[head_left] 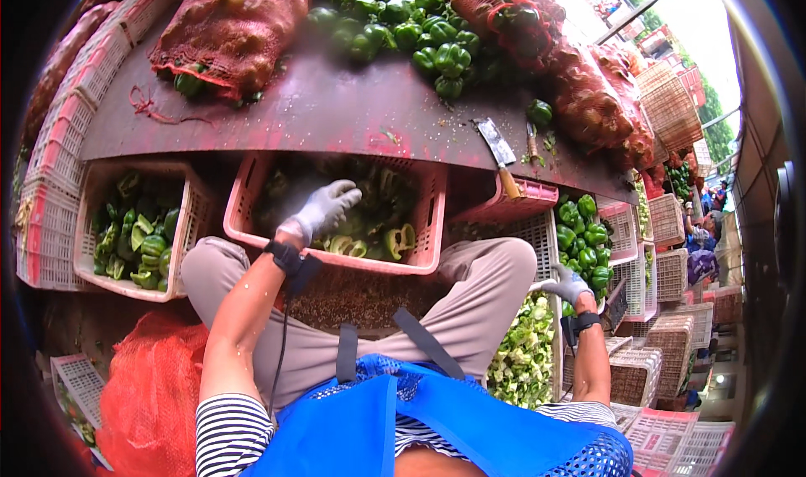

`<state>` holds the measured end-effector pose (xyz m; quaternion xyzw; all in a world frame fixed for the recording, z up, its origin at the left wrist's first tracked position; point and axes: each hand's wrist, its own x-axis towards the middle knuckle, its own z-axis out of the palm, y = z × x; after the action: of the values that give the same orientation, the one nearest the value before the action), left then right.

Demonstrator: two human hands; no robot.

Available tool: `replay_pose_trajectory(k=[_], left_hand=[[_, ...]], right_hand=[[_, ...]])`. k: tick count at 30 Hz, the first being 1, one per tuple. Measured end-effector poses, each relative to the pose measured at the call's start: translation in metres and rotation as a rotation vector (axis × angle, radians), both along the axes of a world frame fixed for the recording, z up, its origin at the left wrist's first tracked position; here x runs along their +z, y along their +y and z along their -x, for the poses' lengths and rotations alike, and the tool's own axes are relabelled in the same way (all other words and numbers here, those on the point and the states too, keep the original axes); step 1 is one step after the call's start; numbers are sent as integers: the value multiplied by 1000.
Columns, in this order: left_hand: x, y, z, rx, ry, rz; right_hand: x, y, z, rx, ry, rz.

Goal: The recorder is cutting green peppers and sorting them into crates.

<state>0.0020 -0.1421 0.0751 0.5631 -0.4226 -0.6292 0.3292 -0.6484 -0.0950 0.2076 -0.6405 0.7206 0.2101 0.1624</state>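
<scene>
- L hand, gloved: open, fingers loosely spread, nothing seen in it. Over near-left part of pink crate; can't tell if it touches the stuff below.
- R hand, gloved, out at far right b/w the whole peppers and the pale bits. Can't tell if it's gripping anything or just at the crate edge.
- Peppers in work: cut peppers in pink crate, straight ahead b/w the knees; several split, insides showing. Far part of crate blurry, so no count.
- Done, as I judge it: pink crate has a fair load of cut pcs; pale bits fill much of a crate at near right. L crate also has peppers, some apparently cut, others maybe whole.
- Left: lots. Big pepper pile at far side of table looks whole, plus one loose pepper at right & the crateful by R hand. L sack & R sack look full too. Prob. well short of finished.
- Cleaver lies at table's near edge, right side, handle sticking over; small knife just right of it. Neither in hand.
- Red net heaped near left, by the knee.
</scene>
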Motion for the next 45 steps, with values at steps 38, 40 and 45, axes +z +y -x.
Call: replay_pose_trajectory(k=[38,40,45], left_hand=[[59,32,-24,240,1056,115],[68,39,-22,167,1248,10],[68,52,-33,154,1254,-1]], right_hand=[[-17,-92,-524,816,-1214,683],[-24,-79,-527,704,-1242,660],[-24,-58,-538,880,-1146,960]])
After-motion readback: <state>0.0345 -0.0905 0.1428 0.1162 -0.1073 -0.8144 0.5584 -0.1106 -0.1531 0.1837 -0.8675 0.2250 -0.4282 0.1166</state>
